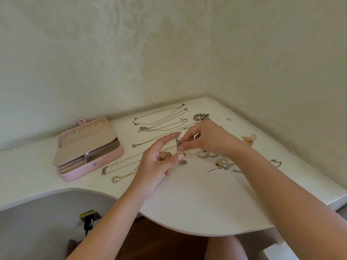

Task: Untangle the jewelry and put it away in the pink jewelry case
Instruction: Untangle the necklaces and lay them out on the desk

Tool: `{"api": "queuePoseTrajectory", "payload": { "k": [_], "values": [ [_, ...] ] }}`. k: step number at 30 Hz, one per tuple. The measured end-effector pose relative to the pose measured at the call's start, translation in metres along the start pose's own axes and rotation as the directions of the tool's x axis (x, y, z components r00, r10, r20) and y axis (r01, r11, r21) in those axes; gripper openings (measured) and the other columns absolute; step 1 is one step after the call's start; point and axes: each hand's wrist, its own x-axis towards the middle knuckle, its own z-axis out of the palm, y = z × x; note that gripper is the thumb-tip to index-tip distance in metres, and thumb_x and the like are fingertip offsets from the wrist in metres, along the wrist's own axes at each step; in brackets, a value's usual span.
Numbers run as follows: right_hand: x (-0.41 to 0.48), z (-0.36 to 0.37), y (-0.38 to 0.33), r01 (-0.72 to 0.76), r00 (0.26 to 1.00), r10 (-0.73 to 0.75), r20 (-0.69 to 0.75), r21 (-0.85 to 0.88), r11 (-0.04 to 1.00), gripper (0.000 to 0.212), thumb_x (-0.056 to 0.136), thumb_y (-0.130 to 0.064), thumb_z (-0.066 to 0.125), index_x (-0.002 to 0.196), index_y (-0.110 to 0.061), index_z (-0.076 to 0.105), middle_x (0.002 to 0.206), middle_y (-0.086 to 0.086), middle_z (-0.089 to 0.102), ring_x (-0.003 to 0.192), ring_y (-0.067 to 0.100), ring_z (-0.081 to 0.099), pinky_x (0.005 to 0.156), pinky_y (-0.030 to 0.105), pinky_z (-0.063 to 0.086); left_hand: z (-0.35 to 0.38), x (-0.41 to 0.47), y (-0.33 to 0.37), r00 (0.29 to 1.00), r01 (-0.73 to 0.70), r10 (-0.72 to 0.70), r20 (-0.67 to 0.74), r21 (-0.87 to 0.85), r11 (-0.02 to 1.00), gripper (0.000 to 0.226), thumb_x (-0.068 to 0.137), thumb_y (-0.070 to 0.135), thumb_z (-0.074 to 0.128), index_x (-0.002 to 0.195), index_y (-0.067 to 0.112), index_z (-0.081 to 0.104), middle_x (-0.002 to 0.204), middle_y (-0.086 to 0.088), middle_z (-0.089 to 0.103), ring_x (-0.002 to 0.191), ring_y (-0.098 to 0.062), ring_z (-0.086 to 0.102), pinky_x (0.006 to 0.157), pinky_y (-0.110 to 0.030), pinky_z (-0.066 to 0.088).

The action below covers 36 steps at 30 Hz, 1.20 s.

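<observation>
Head view: left hand (157,162) and right hand (206,139), each grip tight on chain (177,150); yellow label (87,212) illegible.

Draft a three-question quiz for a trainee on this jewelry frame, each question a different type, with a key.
1. True or false: the pink jewelry case lies closed on the white tabletop.
2. Which item do the left hand and the right hand both pinch? A) a ring B) a thin silver chain C) a beaded bracelet
3. Fill in: on the person's own sides, the case sits to the ___ of both hands.
Key: 1 false, its lid is open; 2 B; 3 left.
</observation>
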Motion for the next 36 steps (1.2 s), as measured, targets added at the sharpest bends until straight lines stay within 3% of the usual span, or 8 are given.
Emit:
{"api": "queuePoseTrajectory", "payload": {
  "k": [6,15,19,23,26,30,34,36],
  "values": [
    [-0.007,-0.004,-0.007,0.011,0.999,-0.01,0.042,-0.006,1.0,0.014,0.076,-0.027,0.079,0.085,-0.017,0.075,0.065,-0.016,0.063,0.044,-0.006,0.047,0.044,0.004,0.031,0.001,0.0,0.001,1.0,0.001,-0.002,-0.018,-0.019,1.0,0.05,0.078,0.007,0.07,0.121,0.031,0.059,0.046,0.008,0.031,0.046,-0.005,0.032,0.047,-0.011,0.034],
    [-0.004,-0.001,-0.006,0.005,1.0,-0.005,-0.002,0.029,1.0,0.01,0.079,-0.022,0.077,0.085,-0.014,0.075,0.066,-0.014,0.061,0.043,-0.007,0.048,0.044,0.003,0.03,0.003,0.0,0.003,1.0,0.007,-0.008,-0.019,-0.035,0.999,0.05,0.08,0.004,0.068,0.122,0.028,0.057,0.042,0.013,0.032,0.043,-0.004,0.032,0.046,-0.01,0.032],
    [-0.004,0.0,-0.004,0.034,0.999,-0.035,0.027,0.019,0.999,0.01,0.078,-0.025,0.078,0.084,-0.017,0.074,0.082,-0.003,0.066,0.055,-0.008,0.05,0.053,0.003,0.033,0.002,0.0,0.003,1.0,0.01,-0.011,-0.025,-0.044,0.999,0.05,0.08,0.005,0.069,0.123,0.027,0.057,0.044,0.012,0.031,0.043,-0.004,0.031,0.046,-0.01,0.031],
    [0.001,0.005,-0.002,-0.004,1.0,0.004,-0.005,0.044,0.999,0.017,0.07,-0.034,0.082,0.083,-0.025,0.076,0.069,-0.011,0.06,0.062,0.003,0.051,0.06,0.014,0.036,0.002,0.0,0.003,1.0,0.008,-0.009,-0.017,-0.044,0.999,0.051,0.078,0.006,0.07,0.122,0.028,0.058,0.045,0.01,0.029,0.045,-0.004,0.03,0.044,-0.01,0.03],
    [0.001,0.006,-0.002,-0.008,1.0,0.01,-0.028,0.07,0.998,0.015,0.072,-0.031,0.081,0.083,-0.022,0.077,0.079,-0.008,0.071,0.074,-0.003,0.059,0.068,0.01,0.042,0.002,0.0,0.003,1.0,0.008,-0.009,-0.012,-0.045,0.999,0.051,0.077,0.008,0.071,0.122,0.03,0.059,0.047,0.006,0.027,0.045,-0.005,0.029,0.046,-0.011,0.03],
    [0.002,0.004,0.0,-0.014,1.0,0.014,-0.003,0.067,0.998,0.015,0.073,-0.033,0.08,0.084,-0.023,0.078,0.087,-0.006,0.074,0.09,0.006,0.065,0.086,0.023,0.045,0.002,0.0,0.004,1.0,0.004,-0.006,-0.022,-0.062,0.998,0.052,0.075,0.01,0.071,0.122,0.029,0.059,0.047,0.006,0.027,0.044,-0.005,0.028,0.044,-0.01,0.03],
    [-0.001,0.001,-0.001,-0.015,1.0,0.015,0.011,0.063,0.998,0.011,0.077,-0.034,0.077,0.084,-0.026,0.078,0.085,-0.01,0.074,0.083,-0.003,0.063,0.075,0.016,0.041,0.002,0.0,0.005,0.999,0.013,-0.015,-0.029,-0.072,0.997,0.054,0.071,0.017,0.072,0.122,0.03,0.059,0.046,0.008,0.028,0.041,-0.004,0.028,0.042,-0.01,0.027],
    [-0.003,-0.001,-0.003,-0.002,1.0,0.002,0.003,0.049,0.999,0.01,0.079,-0.032,0.075,0.086,-0.024,0.078,0.082,-0.012,0.072,0.069,-0.011,0.058,0.064,0.008,0.037,0.002,0.0,0.006,0.999,0.017,-0.019,-0.033,-0.079,0.997,0.055,0.07,0.019,0.072,0.122,0.03,0.058,0.047,0.008,0.028,0.041,-0.004,0.027,0.041,-0.01,0.026]
  ]
}}
